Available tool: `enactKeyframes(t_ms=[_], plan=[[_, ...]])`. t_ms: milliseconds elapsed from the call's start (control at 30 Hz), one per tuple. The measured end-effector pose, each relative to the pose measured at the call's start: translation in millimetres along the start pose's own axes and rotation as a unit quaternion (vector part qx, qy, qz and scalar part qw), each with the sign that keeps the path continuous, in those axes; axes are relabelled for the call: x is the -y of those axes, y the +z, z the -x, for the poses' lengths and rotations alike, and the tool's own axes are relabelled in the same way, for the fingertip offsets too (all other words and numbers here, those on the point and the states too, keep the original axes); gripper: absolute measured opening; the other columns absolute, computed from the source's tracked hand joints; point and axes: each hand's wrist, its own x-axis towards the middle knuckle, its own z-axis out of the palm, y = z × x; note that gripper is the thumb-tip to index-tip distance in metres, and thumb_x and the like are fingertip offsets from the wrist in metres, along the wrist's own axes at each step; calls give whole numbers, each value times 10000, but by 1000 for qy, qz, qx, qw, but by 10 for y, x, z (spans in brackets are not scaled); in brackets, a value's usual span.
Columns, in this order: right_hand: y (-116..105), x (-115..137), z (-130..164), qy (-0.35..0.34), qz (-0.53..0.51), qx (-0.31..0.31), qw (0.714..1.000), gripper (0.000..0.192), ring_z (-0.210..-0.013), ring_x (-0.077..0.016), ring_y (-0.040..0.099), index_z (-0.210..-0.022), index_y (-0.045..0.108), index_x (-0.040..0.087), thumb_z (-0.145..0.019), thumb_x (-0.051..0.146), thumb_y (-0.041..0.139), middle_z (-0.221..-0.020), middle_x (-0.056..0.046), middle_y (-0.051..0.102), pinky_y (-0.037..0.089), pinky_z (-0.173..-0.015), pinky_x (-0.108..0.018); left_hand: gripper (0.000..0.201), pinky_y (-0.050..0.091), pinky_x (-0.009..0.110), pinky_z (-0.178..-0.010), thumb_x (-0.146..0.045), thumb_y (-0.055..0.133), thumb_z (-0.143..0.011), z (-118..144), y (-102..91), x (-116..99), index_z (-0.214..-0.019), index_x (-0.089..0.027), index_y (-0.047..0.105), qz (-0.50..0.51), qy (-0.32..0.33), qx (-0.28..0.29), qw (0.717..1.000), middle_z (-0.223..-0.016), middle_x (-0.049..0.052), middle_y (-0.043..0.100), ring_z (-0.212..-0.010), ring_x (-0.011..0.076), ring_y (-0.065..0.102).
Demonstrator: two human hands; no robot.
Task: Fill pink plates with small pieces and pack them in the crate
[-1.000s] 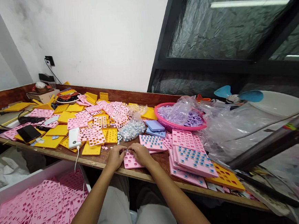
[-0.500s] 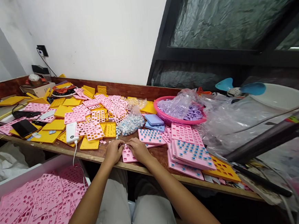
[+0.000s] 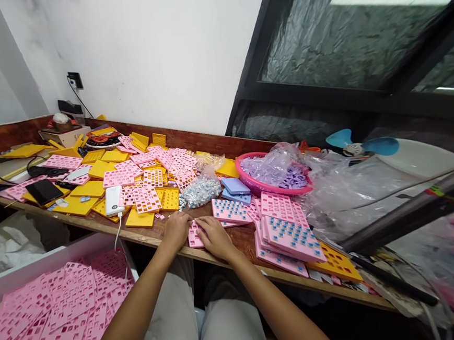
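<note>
Both of my hands rest on a small pink grid plate [image 3: 195,236] lying near the front edge of the wooden table [image 3: 240,239]. My left hand [image 3: 177,228] presses its left side with curled fingers. My right hand [image 3: 215,235] covers most of the plate, fingertips on its top edge. Just behind the plate lies a clear bag of small white-and-blue switches [image 3: 200,191]. To the right sit pink plates filled with blue switches [image 3: 290,233].
Yellow and pink grid plates [image 3: 141,184] litter the table's left half, with a white power bank [image 3: 113,200] and a black phone [image 3: 43,190]. A pink basket [image 3: 270,174] holds purple pieces under plastic. A bin of pink plates [image 3: 45,315] stands lower left.
My right hand has slid further over the pink plate, covering more of it. The camera has shifted slightly; both hands remain on the plate.
</note>
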Motion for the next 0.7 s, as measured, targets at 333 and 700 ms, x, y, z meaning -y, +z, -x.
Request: enactKeyframes(t_ms=[333, 700], plan=[[-265, -322, -637, 43, -21, -77, 996, 262, -983, -233, 615, -1139, 675, 190, -942, 303, 545, -1065, -102, 677, 470, -907, -359, 153, 456, 366, -850, -145, 567, -917, 36, 89, 7, -908, -191, 713, -17, -12, -15, 1000, -914, 80, 712, -947, 236, 575], [-221, -1202, -1569, 289, 58, -132, 947, 541, -1040, -329, 636, -1128, 668, 179, -647, 373, 819, -1071, -166, 711, 461, -876, -389, 161, 466, 371, -798, -139, 536, -940, 65, 145, -62, -934, -210, 680, -40, 42, -28, 998, -912, 74, 684, -911, 236, 576]])
